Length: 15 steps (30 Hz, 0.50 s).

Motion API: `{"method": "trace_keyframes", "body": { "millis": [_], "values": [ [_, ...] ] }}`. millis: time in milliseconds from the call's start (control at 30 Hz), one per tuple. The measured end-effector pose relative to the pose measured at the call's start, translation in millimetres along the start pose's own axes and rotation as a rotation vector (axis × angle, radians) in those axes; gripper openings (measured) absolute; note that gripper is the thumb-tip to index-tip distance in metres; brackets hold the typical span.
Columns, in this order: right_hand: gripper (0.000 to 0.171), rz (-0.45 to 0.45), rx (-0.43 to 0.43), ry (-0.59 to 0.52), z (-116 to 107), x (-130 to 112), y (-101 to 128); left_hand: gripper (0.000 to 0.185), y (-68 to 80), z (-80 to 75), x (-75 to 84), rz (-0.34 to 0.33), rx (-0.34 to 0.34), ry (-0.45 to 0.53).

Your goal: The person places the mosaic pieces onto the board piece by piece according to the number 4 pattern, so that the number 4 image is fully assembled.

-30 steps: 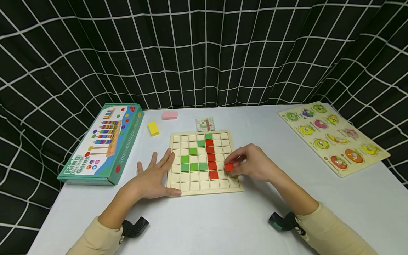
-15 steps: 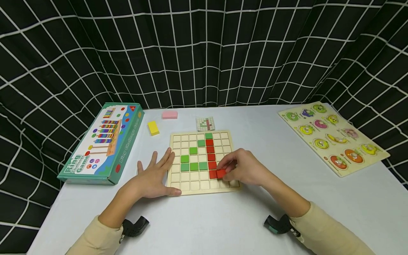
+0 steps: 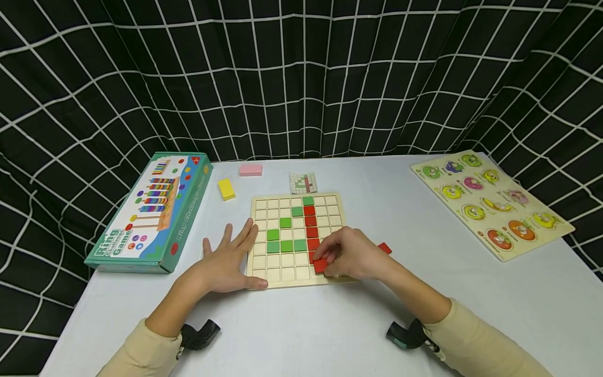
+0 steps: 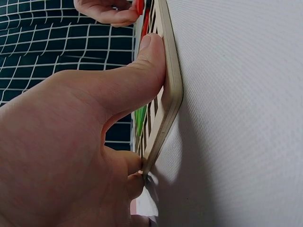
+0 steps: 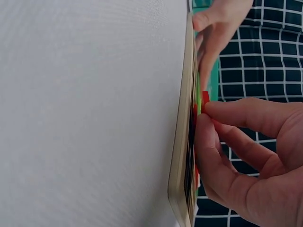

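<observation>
A wooden grid board [image 3: 264,205] lies on the white table, holding a green tile pattern [image 3: 286,246] and a column of red tiles [image 3: 310,222]. My right hand [image 3: 350,256] pinches a red tile [image 3: 320,265] over the board's lower rows, below the red column; the right wrist view shows this tile [image 5: 205,100] at my fingertips above the board [image 5: 182,142]. My left hand [image 3: 228,262] lies flat with straight fingers against the board's left edge, thumb along its near edge [image 4: 168,80]. Another red tile [image 3: 384,248] lies on the table to the right of the board.
A green Ring Game box [image 3: 151,212] lies at the left. A yellow block [image 3: 226,189], a pink block [image 3: 250,169] and a small pattern card [image 3: 303,183] lie behind the board. A fruit peg puzzle [image 3: 492,201] sits at the right. Black grid curtains enclose the table.
My right hand has carried the red tile leftward and nearer, from the board's right side to below the red column. This uncovered a red tile on the table. The left hand stayed put.
</observation>
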State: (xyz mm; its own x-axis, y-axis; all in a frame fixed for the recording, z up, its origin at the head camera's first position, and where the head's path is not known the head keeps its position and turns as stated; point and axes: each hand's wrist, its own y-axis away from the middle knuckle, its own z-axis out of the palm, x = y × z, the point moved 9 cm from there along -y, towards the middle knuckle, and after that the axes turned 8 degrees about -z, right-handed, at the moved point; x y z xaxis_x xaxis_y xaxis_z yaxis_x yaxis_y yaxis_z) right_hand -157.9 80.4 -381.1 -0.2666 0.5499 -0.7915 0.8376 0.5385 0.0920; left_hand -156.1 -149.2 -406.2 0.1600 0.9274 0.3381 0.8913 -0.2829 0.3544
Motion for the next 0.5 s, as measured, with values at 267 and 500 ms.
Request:
{"method": "trace_keyframes", "body": {
  "millis": [267, 500],
  "values": [
    [0.029, -0.03, -0.028, 0.024, 7.2, -2.7, 0.1, 0.127, -1.0, 1.1, -0.1, -0.005, 0.0, -0.002],
    [0.026, -0.03, -0.028, 0.05, 8.8, -5.1, -0.1, 0.127, -0.7, 0.1, 0.6, 0.003, 0.004, -0.003]
  ]
}}
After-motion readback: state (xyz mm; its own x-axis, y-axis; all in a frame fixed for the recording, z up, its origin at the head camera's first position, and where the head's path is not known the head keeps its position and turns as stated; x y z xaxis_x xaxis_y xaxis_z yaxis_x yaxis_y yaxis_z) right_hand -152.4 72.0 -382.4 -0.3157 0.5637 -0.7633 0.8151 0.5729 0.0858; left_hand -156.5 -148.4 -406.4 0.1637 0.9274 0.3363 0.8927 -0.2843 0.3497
